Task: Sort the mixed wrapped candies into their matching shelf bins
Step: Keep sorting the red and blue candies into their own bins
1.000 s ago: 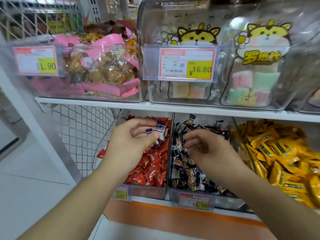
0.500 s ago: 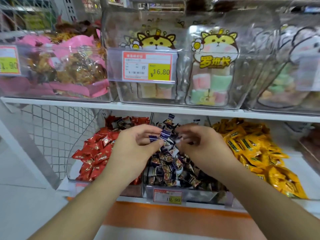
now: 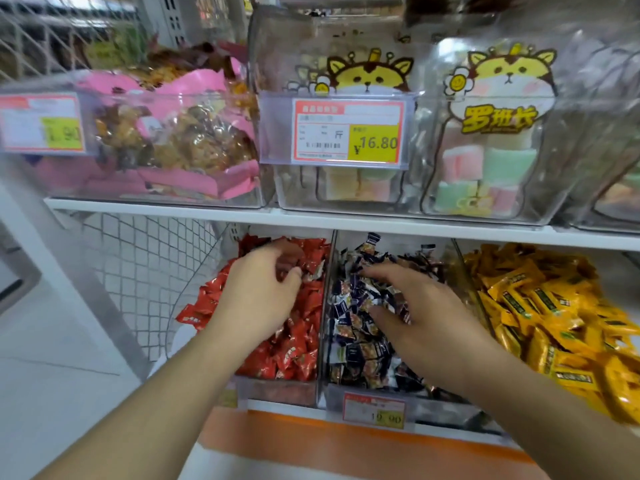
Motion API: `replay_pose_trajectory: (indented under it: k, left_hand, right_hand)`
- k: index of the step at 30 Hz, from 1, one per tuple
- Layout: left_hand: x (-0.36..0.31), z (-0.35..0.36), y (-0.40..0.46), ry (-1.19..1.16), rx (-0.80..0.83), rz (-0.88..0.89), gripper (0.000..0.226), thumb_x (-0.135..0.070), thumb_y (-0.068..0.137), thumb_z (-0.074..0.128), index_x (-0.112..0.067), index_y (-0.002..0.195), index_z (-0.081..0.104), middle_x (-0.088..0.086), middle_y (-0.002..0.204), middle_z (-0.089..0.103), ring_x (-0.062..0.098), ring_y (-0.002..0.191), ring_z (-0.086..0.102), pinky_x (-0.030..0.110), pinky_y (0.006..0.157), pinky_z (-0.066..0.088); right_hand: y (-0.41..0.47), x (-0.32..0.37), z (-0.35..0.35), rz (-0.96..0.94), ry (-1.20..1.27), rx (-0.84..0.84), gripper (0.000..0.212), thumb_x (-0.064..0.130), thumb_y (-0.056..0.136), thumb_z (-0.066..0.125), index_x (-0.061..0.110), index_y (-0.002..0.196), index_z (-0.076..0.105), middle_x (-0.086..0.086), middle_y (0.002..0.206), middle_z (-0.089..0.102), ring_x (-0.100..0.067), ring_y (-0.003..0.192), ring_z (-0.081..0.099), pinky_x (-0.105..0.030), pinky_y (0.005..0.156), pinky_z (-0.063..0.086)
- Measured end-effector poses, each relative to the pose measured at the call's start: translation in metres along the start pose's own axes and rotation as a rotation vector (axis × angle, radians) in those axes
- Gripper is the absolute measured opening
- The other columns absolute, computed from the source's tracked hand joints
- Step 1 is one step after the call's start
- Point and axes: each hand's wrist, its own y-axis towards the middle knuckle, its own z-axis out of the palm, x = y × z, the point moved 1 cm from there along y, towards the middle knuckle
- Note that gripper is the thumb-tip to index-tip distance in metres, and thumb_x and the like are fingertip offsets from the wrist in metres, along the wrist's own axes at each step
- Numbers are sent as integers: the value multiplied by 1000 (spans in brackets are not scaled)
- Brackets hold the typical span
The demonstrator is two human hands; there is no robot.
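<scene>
The left hand (image 3: 263, 292) is over the bin of red candies (image 3: 298, 341), its fingers bent down and reaching into the pile at the far end of the bin. I cannot tell if it pinches one candy between thumb and fingertips or only touches the heap, because the fingertips are blurred and partly hidden among the wrappers. The right hand (image 3: 412, 313) lies flat over the bin of dark blue and white candies (image 3: 356, 327), fingers spread and almost straight, pressing or sweeping on top of the pile; it does not hold anything that I can see.

The two bins stand side by side, and a clear divider (image 3: 323, 306) between them passes just between the two hands. So each hand is already above its own bin: red under the left, dark blue under the right. The yellow candies (image 3: 554, 317) are on the outer side of the right hand, near to it and well apart from the left hand.

My judgement is that the person is searching for strays. A dark wrapper found among the red ones would need to travel only across the divider, toward the right hand, which is the short way. The small pillow-shaped wrappers lie in all directions, so no common long axis helps the grasp; each one needs its own pinch.
</scene>
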Motion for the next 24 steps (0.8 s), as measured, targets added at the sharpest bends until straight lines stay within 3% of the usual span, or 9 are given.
replay_pose_trajectory:
  k: [3,5,7,9,12,15,24]
  left_hand:
    - [18,3,15,50,26,27,25,-21,94,70,-28,118,72,-12,108,74,7,102,67,17,91,46]
    - [24,8,25,83,34,66,24,-22,93,71,-26,117,74,-9,111,74,8,104,67,8,84,37]
    - [26,15,36,110,63,108,26,-24,93,72,-24,119,73,-8,116,73,9,108,65,6,83,33]
    - [24,21,47,127,134,134,32,-27,94,72,-26,126,70,-6,123,70,11,114,63,12,91,39]
    - [18,31,61,248,353,121,44,-31,97,69,-28,141,59,2,143,59,20,130,55,29,109,41]
    - [17,39,72,405,469,88,54,-36,100,64,-34,151,48,4,156,45,26,141,44,36,116,36]
    - [33,43,58,243,210,213,24,-34,91,74,-32,114,69,-5,117,61,18,111,58,33,97,48]
  right_hand:
    - [5,15,18,-93,16,79,55,48,105,49,56,154,25,40,159,17,15,145,13,-5,108,9]
    - [10,21,27,-111,13,102,57,55,103,47,58,155,23,44,159,12,18,144,9,-3,107,10]
    - [15,23,34,-103,2,109,62,58,101,50,56,156,22,45,159,10,17,146,9,-11,116,14]
    - [18,22,40,-112,-20,111,67,56,99,55,55,157,21,49,156,9,26,139,8,-8,116,13]
    - [20,22,44,-113,-13,109,70,52,98,62,60,155,22,58,146,12,45,116,3,12,93,6]
    - [21,22,45,-130,-32,87,70,51,97,64,63,153,24,57,148,13,46,114,3,14,88,8]
    - [18,19,45,-144,-32,44,66,53,96,64,61,151,30,53,151,18,37,128,11,11,94,8]
